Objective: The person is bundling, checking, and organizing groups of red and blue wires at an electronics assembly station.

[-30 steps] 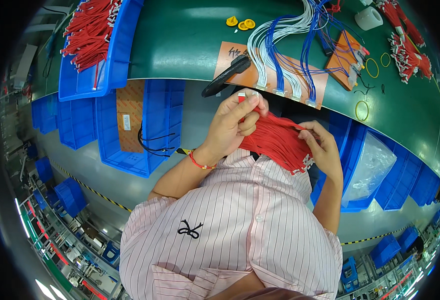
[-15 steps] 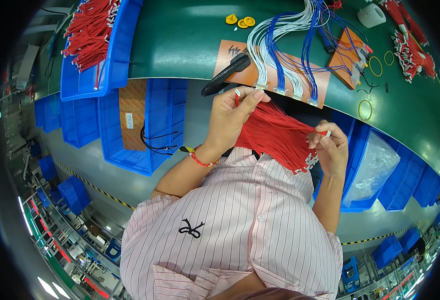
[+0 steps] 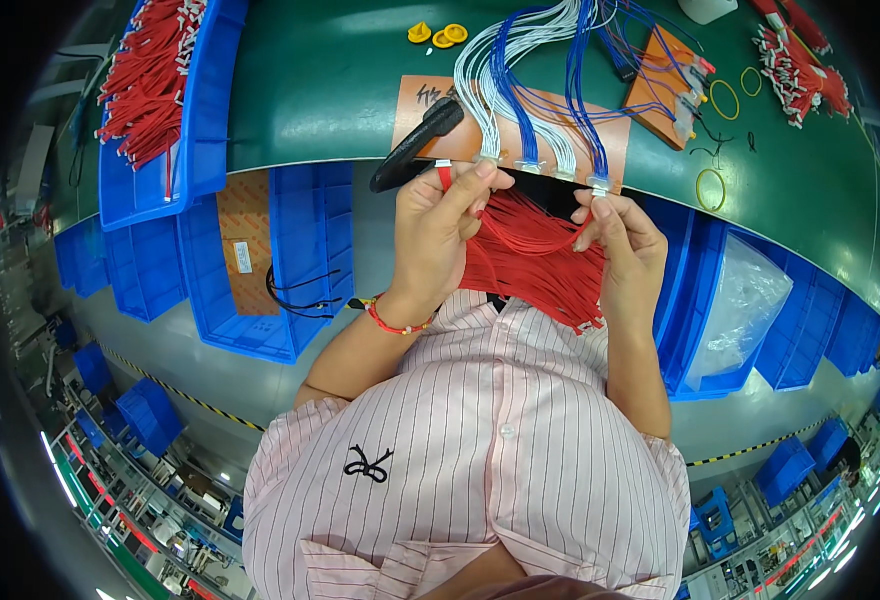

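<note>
My left hand [image 3: 430,240] is closed on a red cable, whose white connector [image 3: 444,163] sticks up past the fingers. Its thumb and forefinger are pinched at the left end of the orange board's front edge. My right hand [image 3: 628,250] pinches a red cable end at a white connector [image 3: 599,188] by the board's right corner. Between the hands hangs a bundle of red cables [image 3: 540,265] with small white ends, over the striped shirt. The orange board [image 3: 610,135] has several clear connectors along its edge, fed by white wires [image 3: 475,80] and blue wires [image 3: 505,75].
A black handle-shaped piece [image 3: 415,148] overhangs the edge of the green table [image 3: 310,90]. On the left, a blue bin [image 3: 215,120] holds red cables. Yellow rings [image 3: 724,100], a second orange block [image 3: 650,95] and more red cables [image 3: 795,80] lie right. Blue bins [image 3: 310,250] stand below.
My right hand has risen and moved left, from beside the bundle's lower end to the board's right corner. My left hand stays at the board's edge. The view has shifted slightly.
</note>
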The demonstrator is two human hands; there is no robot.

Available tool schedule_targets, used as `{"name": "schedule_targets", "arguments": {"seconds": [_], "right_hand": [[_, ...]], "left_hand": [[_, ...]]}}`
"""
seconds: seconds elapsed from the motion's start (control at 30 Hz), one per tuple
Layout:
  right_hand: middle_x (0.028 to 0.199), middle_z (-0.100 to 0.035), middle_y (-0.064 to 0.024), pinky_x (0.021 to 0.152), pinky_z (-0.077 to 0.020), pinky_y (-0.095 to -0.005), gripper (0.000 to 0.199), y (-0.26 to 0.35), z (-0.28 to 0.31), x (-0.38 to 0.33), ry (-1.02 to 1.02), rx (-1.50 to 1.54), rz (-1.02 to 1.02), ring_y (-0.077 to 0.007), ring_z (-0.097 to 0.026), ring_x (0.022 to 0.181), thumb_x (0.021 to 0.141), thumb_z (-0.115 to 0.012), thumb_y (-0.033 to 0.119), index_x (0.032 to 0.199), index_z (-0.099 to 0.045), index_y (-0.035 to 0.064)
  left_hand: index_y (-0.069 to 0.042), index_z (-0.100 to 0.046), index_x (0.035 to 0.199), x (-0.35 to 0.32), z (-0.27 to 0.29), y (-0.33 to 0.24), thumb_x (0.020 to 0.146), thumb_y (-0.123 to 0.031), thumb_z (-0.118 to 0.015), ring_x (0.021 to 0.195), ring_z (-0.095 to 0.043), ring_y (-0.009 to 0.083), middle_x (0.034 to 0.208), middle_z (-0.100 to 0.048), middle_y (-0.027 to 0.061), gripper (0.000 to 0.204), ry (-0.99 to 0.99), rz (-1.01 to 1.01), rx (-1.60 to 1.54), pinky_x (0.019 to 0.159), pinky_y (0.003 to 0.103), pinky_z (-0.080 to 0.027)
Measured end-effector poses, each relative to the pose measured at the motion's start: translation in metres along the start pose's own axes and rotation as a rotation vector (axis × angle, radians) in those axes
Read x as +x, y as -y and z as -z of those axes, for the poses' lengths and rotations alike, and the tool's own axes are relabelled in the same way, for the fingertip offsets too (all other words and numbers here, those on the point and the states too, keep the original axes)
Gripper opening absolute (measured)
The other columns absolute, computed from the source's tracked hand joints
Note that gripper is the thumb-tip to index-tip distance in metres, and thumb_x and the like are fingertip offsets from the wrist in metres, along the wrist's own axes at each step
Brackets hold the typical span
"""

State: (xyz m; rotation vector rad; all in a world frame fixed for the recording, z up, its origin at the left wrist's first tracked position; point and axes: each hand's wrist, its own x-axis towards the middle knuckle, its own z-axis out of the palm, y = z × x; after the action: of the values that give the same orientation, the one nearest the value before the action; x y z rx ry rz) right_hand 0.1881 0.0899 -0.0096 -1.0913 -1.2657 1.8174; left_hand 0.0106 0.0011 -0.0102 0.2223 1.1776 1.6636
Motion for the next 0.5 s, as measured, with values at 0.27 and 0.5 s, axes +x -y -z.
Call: {"name": "schedule_targets", "arguments": {"seconds": [0.27, 0.5], "right_hand": [[0.081, -0.068, -0.0096, 0.061, -0.0463, -0.023, 0.026, 0.005, -0.001, 0.004, 0.015, 0.173, -0.129, -0.0101, -0.056, 0.059, 0.096, -0.065, 0.019, 0.1, -0.07, -0.0051], [0.079, -0.068, -0.009, 0.057, -0.0441, -0.0227, 0.026, 0.008, -0.006, 0.001, -0.02, 0.229, -0.147, -0.0096, -0.054, 0.056, 0.096, -0.063, 0.021, 0.097, -0.07, -0.0044]], "left_hand": [[0.006, -0.069, 0.102, -0.003, 0.008, -0.015, 0.101, -0.021, -0.055, 0.045, -0.027, -0.0014, 0.073, -0.056, -0.001, 0.031, 0.123, 0.118, 0.085, 0.042, 0.02, -0.018], [0.004, -0.07, 0.098, -0.003, 0.006, -0.004, 0.1, -0.021, -0.057, 0.046, -0.03, -0.0019, 0.072, -0.058, -0.0018, 0.028, 0.074, 0.037, 0.062, 0.043, 0.019, -0.02]]}}
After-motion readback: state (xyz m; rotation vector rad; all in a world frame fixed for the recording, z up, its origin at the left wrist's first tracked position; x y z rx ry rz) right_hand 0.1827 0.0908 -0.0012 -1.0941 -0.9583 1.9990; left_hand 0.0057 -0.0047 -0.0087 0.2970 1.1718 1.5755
